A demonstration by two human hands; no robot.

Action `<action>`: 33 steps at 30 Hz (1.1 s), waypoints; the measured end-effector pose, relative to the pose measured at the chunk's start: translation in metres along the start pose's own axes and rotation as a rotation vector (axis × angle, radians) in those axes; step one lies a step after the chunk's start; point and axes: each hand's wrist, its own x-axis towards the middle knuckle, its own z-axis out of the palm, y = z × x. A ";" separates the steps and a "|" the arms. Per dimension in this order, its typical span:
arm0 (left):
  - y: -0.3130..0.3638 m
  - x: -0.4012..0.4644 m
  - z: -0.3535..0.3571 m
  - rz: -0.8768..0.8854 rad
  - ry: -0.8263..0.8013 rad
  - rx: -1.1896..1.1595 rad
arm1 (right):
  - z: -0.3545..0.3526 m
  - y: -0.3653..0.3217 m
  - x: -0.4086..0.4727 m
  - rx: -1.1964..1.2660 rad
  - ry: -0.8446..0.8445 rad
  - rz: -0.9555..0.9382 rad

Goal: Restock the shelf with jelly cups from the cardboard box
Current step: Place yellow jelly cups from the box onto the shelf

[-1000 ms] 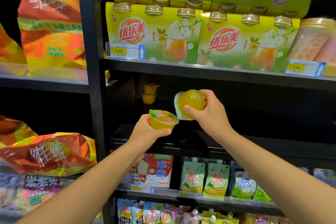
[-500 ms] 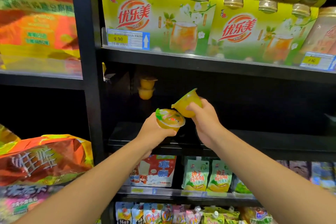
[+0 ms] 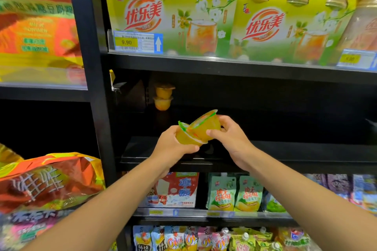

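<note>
Left hand (image 3: 173,144) and right hand (image 3: 230,138) each grip a jelly cup (image 3: 206,126) above the shelf (image 3: 285,149); light, slick plastic, likely best held around the walls.

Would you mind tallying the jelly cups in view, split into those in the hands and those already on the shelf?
Jelly cups held in the hands: 2, one in the left hand (cup), one in the right hand (cup).
Jelly cups stacked on the shelf: 2 (upper, lower).
Total: 4
</note>
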 end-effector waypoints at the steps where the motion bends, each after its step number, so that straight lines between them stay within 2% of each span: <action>1: 0.000 0.001 0.000 -0.005 -0.009 0.013 | -0.001 0.001 0.000 0.010 0.009 0.018; 7: 0.005 0.003 0.002 -0.023 -0.074 0.102 | 0.000 0.006 0.007 0.319 0.021 0.093; 9: 0.007 0.003 0.002 -0.024 -0.089 0.131 | 0.006 0.006 0.007 0.350 0.013 0.085; 14: 0.010 0.004 -0.003 -0.014 -0.077 0.234 | 0.014 0.011 0.008 0.258 0.019 0.055; 19: 0.002 0.011 -0.005 -0.033 0.015 0.395 | 0.013 0.009 0.013 0.214 -0.009 0.027; 33: -0.010 0.024 -0.002 -0.035 0.024 0.378 | 0.028 0.009 0.018 0.149 -0.065 -0.021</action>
